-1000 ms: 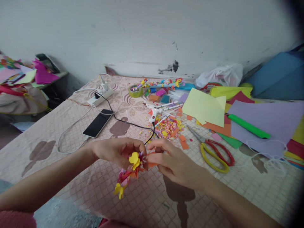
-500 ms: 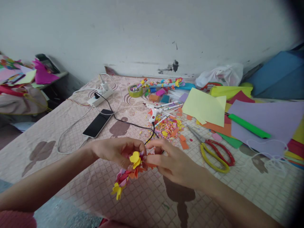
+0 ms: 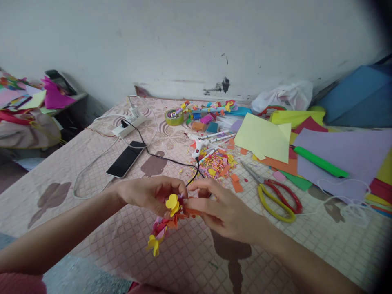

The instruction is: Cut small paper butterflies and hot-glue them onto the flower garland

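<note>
Near the table's front, my left hand (image 3: 153, 194) is closed on a garland of paper flowers (image 3: 173, 205) in yellow, pink, red and orange. One end hangs down toward me with a yellow flower at its tip. My right hand (image 3: 222, 210) meets it from the other side, its fingertips pinching the garland's orange part. Fingers hide much of the middle. Just beyond my hands lies a white glue gun (image 3: 199, 148) with a black cord. Red and yellow handled scissors (image 3: 275, 200) rest to the right, blades apart.
A phone (image 3: 126, 159) on a cable and a power strip (image 3: 130, 125) lie left. Paper scraps (image 3: 214, 165), a tape roll (image 3: 174, 117) and clay-like blocks (image 3: 199, 126) sit ahead. Coloured sheets (image 3: 263, 136), a green cutter (image 3: 320, 161) and white string (image 3: 355, 212) are at right.
The hanging end of the garland has swung slightly right and up. Both hands keep their hold in nearly the same place.
</note>
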A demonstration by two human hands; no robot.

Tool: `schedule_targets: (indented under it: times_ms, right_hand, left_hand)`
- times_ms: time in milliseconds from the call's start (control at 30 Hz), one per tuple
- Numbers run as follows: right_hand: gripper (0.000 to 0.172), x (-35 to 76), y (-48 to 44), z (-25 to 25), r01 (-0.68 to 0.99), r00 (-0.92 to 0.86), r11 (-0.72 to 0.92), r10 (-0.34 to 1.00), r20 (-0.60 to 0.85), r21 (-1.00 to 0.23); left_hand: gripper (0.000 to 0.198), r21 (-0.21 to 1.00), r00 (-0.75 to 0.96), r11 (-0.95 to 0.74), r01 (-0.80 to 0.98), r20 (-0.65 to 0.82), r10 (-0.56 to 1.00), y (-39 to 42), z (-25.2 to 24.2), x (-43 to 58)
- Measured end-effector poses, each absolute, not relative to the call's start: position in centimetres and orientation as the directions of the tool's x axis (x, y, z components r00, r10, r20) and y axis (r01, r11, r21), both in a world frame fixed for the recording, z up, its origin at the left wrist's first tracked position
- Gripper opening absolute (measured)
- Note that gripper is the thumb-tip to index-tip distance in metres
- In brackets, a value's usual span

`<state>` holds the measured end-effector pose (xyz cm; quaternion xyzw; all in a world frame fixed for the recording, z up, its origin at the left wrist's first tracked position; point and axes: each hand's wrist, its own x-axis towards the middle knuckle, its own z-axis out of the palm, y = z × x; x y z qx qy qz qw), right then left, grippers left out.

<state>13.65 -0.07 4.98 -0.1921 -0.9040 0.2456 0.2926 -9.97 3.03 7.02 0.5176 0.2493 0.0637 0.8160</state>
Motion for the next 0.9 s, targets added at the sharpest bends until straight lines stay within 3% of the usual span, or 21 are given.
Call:
schedule_targets:
  times_ms: [467,900]
  right_hand:
    - [0.040,13.79,-0.04,4.72,0.193,-0.754,0.773,0.511,0.412,-0.604]
    - [0.037,13.87,-0.07,4.95,0.192,-0.757,0.765,0.514,0.403,-0.615]
  left_hand:
    - [0.042,0.869,0.877,0.479,0.128,-0.324,0.355,3.01,6.91,-10.02]
    - [0.041,0.916,0.856,0.368,0.159,-0.314,0.411,3.02,6.77,-10.06]
